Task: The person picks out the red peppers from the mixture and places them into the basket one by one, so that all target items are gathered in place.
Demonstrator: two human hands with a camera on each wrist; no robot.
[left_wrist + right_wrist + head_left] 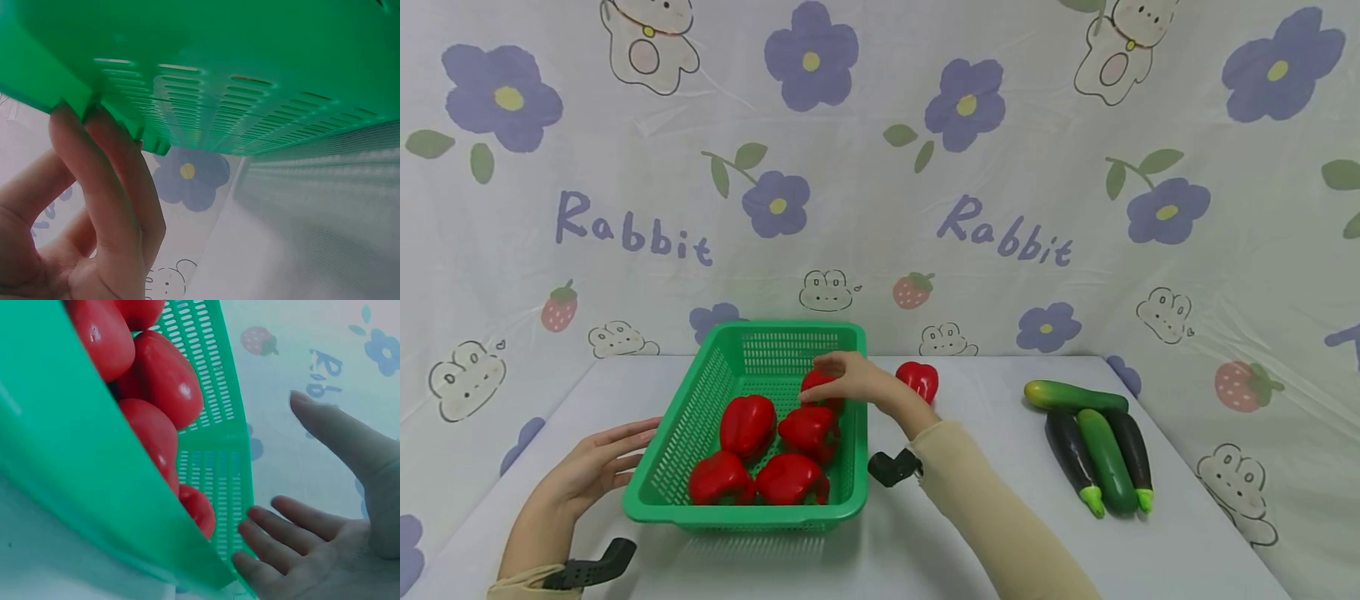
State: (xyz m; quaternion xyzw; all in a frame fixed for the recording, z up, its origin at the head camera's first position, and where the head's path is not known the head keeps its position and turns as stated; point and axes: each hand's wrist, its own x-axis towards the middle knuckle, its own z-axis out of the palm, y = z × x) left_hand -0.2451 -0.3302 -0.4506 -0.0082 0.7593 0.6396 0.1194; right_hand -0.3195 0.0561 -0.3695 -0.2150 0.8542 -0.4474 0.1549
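Note:
A green plastic basket (pixel 745 515) with slotted walls holds several red bell peppers (pixel 748 427). My left hand (pixel 587 467) is at its left side; in the left wrist view the fingertips (pixel 65 125) touch the underside of the rim. Over the basket's right side is my right hand (pixel 853 379), above the rearmost pepper (pixel 817 385), which it partly covers. In the right wrist view its thumb and fingers (pixel 281 528) are spread, with nothing between them. Another red bell pepper (pixel 919 379) lies on the table to the right, partly behind my right forearm.
At the right of the white table (pixel 955 533) lie two dark eggplants (pixel 1070 450), a green cucumber-like vegetable (pixel 1105 458) between them, and another one (pixel 1075 395) crosswise behind. A patterned cloth (pixel 880 208) hangs behind the table.

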